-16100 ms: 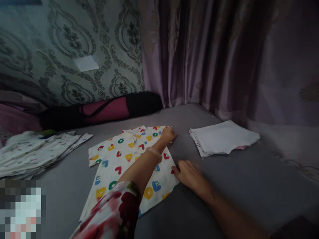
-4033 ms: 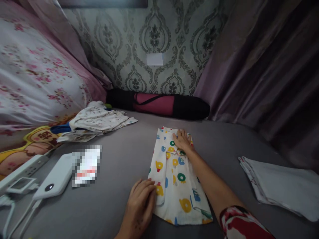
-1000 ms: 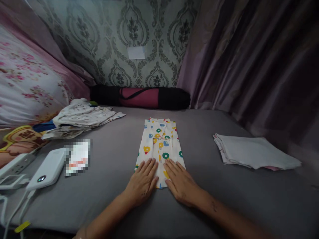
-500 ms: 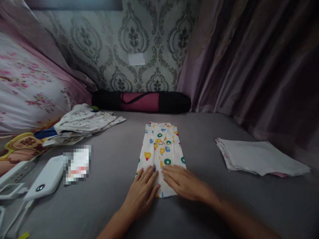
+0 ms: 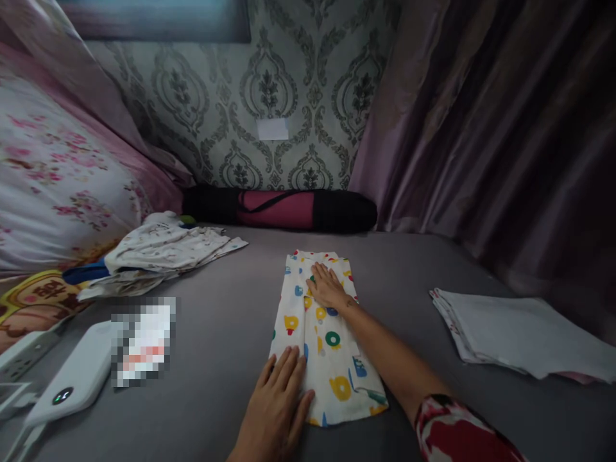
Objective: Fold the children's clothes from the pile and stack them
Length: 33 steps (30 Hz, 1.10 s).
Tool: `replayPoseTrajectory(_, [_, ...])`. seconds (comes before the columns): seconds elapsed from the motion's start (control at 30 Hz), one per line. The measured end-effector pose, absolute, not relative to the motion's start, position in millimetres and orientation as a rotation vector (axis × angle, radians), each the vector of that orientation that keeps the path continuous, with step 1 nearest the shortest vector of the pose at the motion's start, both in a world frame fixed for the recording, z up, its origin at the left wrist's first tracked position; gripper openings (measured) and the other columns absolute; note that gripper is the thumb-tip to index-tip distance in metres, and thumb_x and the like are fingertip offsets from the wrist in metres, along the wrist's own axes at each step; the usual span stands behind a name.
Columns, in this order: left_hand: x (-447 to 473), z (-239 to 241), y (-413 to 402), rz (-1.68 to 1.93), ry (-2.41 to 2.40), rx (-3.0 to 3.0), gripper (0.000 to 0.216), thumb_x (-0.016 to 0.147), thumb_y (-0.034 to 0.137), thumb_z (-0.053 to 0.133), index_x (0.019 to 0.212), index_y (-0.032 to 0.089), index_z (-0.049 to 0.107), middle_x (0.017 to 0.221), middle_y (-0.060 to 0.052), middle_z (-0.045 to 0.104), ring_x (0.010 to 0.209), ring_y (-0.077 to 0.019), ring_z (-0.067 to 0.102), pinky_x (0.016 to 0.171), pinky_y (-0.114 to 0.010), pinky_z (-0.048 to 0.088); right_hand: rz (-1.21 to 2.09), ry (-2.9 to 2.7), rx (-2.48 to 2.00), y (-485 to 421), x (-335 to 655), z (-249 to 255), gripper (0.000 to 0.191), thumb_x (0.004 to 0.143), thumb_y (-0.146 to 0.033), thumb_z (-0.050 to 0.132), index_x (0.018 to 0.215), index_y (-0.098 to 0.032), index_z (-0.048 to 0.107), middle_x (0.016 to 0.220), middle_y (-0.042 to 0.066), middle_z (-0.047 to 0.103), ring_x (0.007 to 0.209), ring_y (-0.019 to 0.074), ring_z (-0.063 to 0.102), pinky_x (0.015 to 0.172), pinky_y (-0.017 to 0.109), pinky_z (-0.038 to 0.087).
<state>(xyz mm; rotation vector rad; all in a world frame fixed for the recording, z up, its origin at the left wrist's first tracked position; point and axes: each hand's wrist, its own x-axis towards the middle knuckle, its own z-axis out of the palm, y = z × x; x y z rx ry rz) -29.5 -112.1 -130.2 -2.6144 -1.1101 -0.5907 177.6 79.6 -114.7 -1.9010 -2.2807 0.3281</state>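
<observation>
"How are the fingers set?"

"The left hand [image 5: 279, 404] lies flat, fingers slightly parted, thumb held away. The right hand [image 5: 327, 285] is flat too, its fingers a little spread."

"And the shirt?"

"The folded printed shirt [image 5: 320, 378] is under both: left fingers on its near left edge, right palm and fingers across its far part. It lies on the grey sheet [image 5: 221, 340]."

"Which way does it point?"

"Its long axis runs away from the person. The narrower end faces the black and pink bag [image 5: 276, 210]; the wider, curved hem is close to the person."

"Anything hard to see?"

"The right hand covers part of the upper folds, and the forearm hides some of the right edge. The left wrist is cut off below. Farther left, a pixelated item [image 5: 148, 346] can't be made out."
</observation>
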Motion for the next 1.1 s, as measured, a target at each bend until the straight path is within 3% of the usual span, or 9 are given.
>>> replayPoseTrajectory(0.17, [-30,-131,-109,-0.594,-1.114,-2.584,0.05,0.093,0.045,0.047,0.135,0.017,0.049,0.14,-0.008,0.051,0.13,-0.022,0.045,0.106,-0.037,0.039,0.524,-2.288,-1.897,90,188,-111,0.066,0.095,-0.047,0.024,0.15,-0.01,0.023,0.158,0.01,0.012,0.145,0.0202,0.006,0.116,0.038,0.003])
replayPoseTrajectory(0.4, [-31,-128,-109,-0.61,-1.12,-2.592,0.049,0.093,0.045,0.047,0.134,0.017,0.05,0.14,-0.007,0.051,0.13,-0.0211,0.044,0.106,-0.035,0.039,0.126,-2.001,-2.143,122,207,-119,0.068,0.096,-0.046,0.025,0.146,-0.001,0.026,0.154,0.018,0.022,0.143,0.0278,0.015,0.115,0.044,0.006])
replayPoseTrajectory(0.63, [-30,-124,-109,-0.573,-1.118,-2.556,0.047,0.093,0.044,0.047,0.131,0.017,0.053,0.138,-0.007,0.053,0.128,-0.0212,0.047,0.102,-0.035,0.043,0.25,-2.047,-2.193,131,212,-122,0.068,0.096,-0.047,0.024,0.146,-0.002,0.027,0.155,0.018,0.022,0.143,0.0284,0.016,0.114,0.047,0.011])
replayPoseTrajectory(0.83, [-30,-125,-107,-0.622,-1.149,-2.544,0.045,0.093,0.04,0.047,0.132,0.017,0.052,0.138,-0.006,0.054,0.128,-0.0206,0.047,0.102,-0.033,0.042,0.135,-2.232,-1.95,130,172,-111,0.063,0.097,-0.044,0.022,0.147,-0.007,0.029,0.155,0.014,0.022,0.144,0.0256,0.012,0.115,0.047,0.002])
replayPoseTrajectory(1.1, [-30,-129,-103,-0.669,-1.13,-2.54,0.042,0.093,0.039,0.047,0.128,0.016,0.055,0.133,-0.007,0.057,0.125,-0.0203,0.049,0.104,-0.034,0.039,0.243,-2.36,-1.803,150,114,-119,0.062,0.097,-0.042,0.02,0.147,-0.007,0.028,0.156,0.011,0.022,0.144,0.0222,0.01,0.116,0.042,0.002])
